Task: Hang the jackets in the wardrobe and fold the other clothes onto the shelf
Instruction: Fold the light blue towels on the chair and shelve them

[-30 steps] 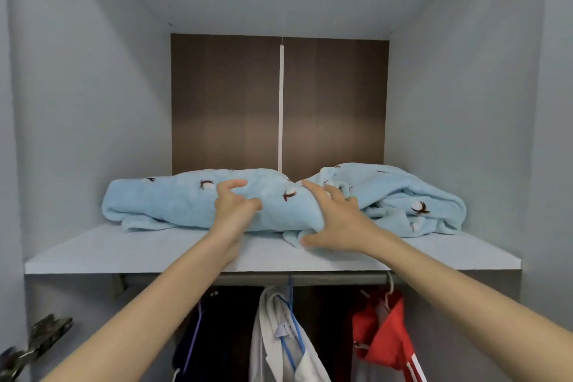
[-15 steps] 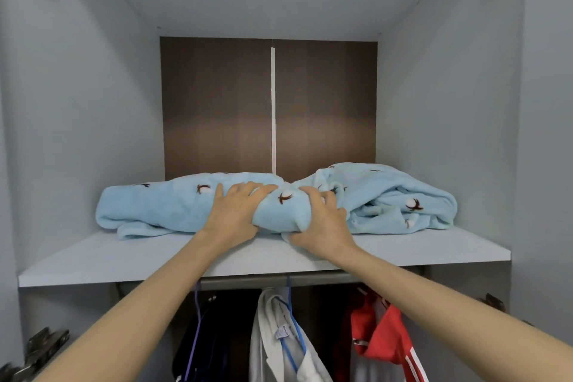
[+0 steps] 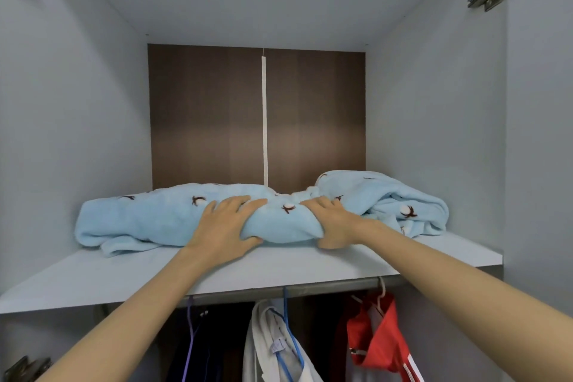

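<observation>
— What hangs closest to you?
— Under the shelf's front edge, at six o'clock, the rail (image 3: 310, 287) carries three jackets. There is a dark jacket (image 3: 214, 350) at seven on a purple hanger (image 3: 189, 338), a white jacket (image 3: 263, 347) at six on a blue hanger (image 3: 290, 336), and a red jacket (image 3: 379, 338) at five on a white hanger (image 3: 381, 292). Your forearms rise in front of them.

— And your hands?
— Both reach over the shelf (image 3: 279, 267). Your left hand (image 3: 223, 223) clasps the blue fleece garment (image 3: 148, 219) just left of its middle, with the fingers spread over the top and the thumb tucked under the front fold. Your right hand (image 3: 336, 222) grasps the same garment just to the right, fingers on top and thumb beneath. A bunched hump of fleece sits between the two hands.

— Where does the garment lie?
— On the shelf, back from its front edge, stretched from nine to three o'clock. A long roll runs from your left hand out to nine. A thicker crumpled heap rises from your right hand toward three, near the right wall. Behind it, at twelve, stands the brown back panel (image 3: 210, 118) with a white strip (image 3: 264, 115) down its middle.
</observation>
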`<state>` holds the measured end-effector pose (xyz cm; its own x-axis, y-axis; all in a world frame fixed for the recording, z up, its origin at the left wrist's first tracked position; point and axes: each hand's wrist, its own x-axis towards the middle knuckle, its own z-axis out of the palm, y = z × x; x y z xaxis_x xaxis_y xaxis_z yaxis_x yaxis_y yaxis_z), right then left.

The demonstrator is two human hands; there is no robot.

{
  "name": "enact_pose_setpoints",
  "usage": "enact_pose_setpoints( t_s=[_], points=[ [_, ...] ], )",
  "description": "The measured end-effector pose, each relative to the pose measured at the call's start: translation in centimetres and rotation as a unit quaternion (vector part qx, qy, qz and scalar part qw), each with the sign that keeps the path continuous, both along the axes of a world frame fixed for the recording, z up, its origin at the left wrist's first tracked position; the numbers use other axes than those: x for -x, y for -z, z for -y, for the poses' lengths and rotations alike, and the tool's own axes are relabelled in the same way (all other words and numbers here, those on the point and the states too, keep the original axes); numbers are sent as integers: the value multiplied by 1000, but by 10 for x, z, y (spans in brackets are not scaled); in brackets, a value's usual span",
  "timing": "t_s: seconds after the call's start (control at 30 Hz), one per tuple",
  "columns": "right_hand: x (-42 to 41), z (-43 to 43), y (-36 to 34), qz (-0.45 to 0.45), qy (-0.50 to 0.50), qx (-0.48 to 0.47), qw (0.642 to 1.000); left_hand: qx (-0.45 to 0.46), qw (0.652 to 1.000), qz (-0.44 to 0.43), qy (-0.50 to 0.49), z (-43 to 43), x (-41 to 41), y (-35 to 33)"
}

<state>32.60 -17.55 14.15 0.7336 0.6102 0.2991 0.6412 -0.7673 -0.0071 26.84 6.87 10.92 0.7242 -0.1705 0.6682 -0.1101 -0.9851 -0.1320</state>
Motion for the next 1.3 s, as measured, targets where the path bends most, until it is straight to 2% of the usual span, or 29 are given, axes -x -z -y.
enact_pose_setpoints(
  t_s=[0.07, 0.2, 0.33, 0.43, 0.6, 0.7, 0.83, 0.9, 1.0, 1.07, 1.17, 1.3],
  points=[
    [3, 6, -1, -16, -11, -36, 999, 3, 1000, -12, -9, -2, -2, 2],
    [14, -2, 0, 113, -69, -50, 990, -9, 997, -50, -53, -13, -7, -5],
    [12, -18, 20, 134, -36, 28, 990, -34, 993, -50, -97, -40, -7, -3],
    [0, -21, 32, 192, 3, 86, 978, -17, 992, -46, -114, -56, -5, -1],
    [-23, -24, 24, 185, 80, 175, 964, -19, 991, -15, -128, -43, -10, 3],
    [-26, -30, 16, 128, 59, 141, 980, -8, 993, -17, -116, -42, -6, 4],
    [-14, -38, 3, 67, -27, 27, 997, 15, 999, -1, -43, -73, 19, 3],
    [-4, -53, -2, 79, -62, -12, 995, 5, 998, 5, -55, -95, 32, 3],
    [14, -90, -2, 110, -140, -52, 983, 19, 992, -11, -126, -131, 50, 2],
    [26, -121, 0, 121, -193, -52, 972, 39, 984, -11, -173, -155, 61, 3],
    [36, -179, 4, 139, -218, -14, 966, 95, 971, -19, -221, -182, 73, 6],
    [34, -251, 9, 172, -148, 57, 972, 182, 967, -57, -167, -194, 73, 5]
  ],
)
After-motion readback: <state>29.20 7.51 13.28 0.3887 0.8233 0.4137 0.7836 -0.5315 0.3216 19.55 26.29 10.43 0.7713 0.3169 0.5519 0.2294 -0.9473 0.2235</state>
